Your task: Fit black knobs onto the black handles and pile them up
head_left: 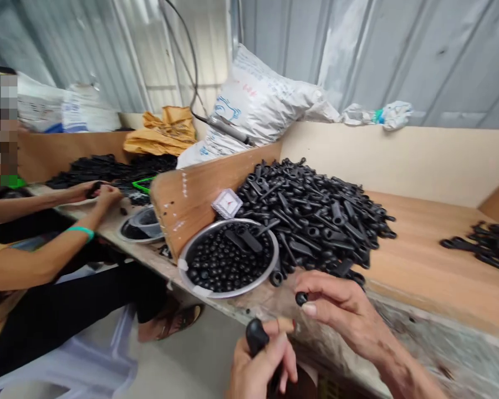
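Note:
My left hand (264,363) is closed around a black plastic part (256,335), its rounded end sticking up above the fist. Between the thumb and forefinger of my right hand (343,307) is a small black ball (301,298), just in front of the table edge and a short way from the left hand. A metal bowl (276,252) full of black balls (216,263) stands close by, with a few flat black parts (244,238) lying on top. Behind my hands rises a large heap of black plastic handles (311,208) with ring-shaped ends.
A wooden divider (170,205) separates this bench from a co-worker's, where a person's hands (102,194) hold a dark piece. Beside the bowl leans a small white clock (227,204). More handles (493,246) lie at right. An electric tool (230,130) hangs before a white sack (266,94).

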Motion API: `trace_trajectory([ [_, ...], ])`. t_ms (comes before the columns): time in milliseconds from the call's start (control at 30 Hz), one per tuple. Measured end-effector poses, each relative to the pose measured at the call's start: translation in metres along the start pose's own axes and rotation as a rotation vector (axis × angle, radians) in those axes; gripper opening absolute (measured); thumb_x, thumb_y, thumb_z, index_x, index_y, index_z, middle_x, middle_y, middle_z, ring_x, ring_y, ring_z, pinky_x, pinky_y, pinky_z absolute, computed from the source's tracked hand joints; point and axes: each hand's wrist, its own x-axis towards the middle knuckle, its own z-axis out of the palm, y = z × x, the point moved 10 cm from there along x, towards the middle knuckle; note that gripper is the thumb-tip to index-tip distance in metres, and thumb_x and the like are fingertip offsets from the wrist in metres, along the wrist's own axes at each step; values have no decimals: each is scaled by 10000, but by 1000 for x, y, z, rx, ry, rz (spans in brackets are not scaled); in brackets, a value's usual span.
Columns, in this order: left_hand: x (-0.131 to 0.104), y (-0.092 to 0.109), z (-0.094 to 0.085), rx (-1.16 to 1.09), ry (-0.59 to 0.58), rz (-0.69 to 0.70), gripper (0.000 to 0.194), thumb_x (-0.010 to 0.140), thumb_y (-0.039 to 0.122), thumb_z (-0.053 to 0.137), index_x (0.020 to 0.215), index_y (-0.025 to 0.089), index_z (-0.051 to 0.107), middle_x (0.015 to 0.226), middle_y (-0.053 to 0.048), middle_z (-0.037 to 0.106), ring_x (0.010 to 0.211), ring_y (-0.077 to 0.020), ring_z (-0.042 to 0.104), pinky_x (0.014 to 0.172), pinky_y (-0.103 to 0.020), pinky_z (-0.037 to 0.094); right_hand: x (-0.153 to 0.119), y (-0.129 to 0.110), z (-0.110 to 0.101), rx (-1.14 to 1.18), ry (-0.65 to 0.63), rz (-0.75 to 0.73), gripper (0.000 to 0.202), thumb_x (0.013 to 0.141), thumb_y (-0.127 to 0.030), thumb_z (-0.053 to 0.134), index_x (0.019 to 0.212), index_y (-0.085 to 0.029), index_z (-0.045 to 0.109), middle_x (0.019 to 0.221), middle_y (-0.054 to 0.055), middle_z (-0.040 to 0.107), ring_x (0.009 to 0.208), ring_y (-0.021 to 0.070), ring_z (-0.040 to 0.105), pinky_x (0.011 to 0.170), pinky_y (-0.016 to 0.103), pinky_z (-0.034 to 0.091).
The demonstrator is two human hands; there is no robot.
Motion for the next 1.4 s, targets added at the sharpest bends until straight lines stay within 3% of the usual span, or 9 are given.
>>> trace_trajectory([
  [67,5,1,28,-60,-48,-31,420,648,528,654,728,117,620,529,-12,545,447,-74,435,403,-184,293,-31,8,-16,65,103,0,135,730,-292,603,763,-186,680,869,52,590,800,183,556,716,267,451],
  [167,4,-12,68,-62,-144,-156,390,641,493,668,626,109,599,498,-9,523,432,-70,437,392,-176,299,-67,28,-23,174,147,71,172,778,-319,576,819,-192,684,990,69,543,636,137,583,617,269,487],
  [267,0,-28,90,-17,-189,-243,409,597,499,693,578,107,579,441,12,480,394,-56,407,380,-168,285,-90,29,-34,56,200,26,176,817,-284,543,916,-225,675,1010,67,535,609,125,580,596,270,491],
  [433,0,-43,97,142,-175,-241,414,568,501,714,588,114,569,473,24,477,422,-51,399,402,-165,297,-115,-13,-49,-515,297,-311,188,836,-203,519,978,-194,642,779,68,584,702,170,540,613,271,463],
  [733,-8,-61,96,340,-256,-289,439,623,547,633,568,131,503,469,32,418,424,-59,359,416,-188,266,-125,-15,-40,-636,218,-260,166,874,-193,461,943,-139,602,778,77,583,695,161,523,601,261,447],
  [900,-13,-61,89,201,-258,-244,300,623,405,618,585,135,492,490,37,416,444,-56,343,429,-180,272,-127,-4,-44,-426,301,-235,141,848,-197,496,877,-170,631,740,55,605,664,149,555,586,238,450],
  [1067,-19,-57,83,251,-270,-197,136,644,276,504,600,148,486,483,35,432,435,-76,382,440,-199,321,-138,42,-57,140,522,13,138,732,-212,648,866,-221,680,634,2,618,522,115,564,491,195,468],
  [1200,-19,-38,86,487,-292,12,181,791,301,442,708,160,516,539,37,462,484,-86,410,495,-204,358,-138,62,-38,520,504,58,174,722,-229,669,895,-224,687,653,12,639,523,119,582,464,198,494],
  [1400,-15,-27,88,628,-250,170,175,833,251,405,688,185,478,620,24,533,599,-108,507,614,-206,405,-134,74,-20,707,487,95,149,724,-231,679,869,-196,689,617,14,636,538,114,591,439,173,497],
])
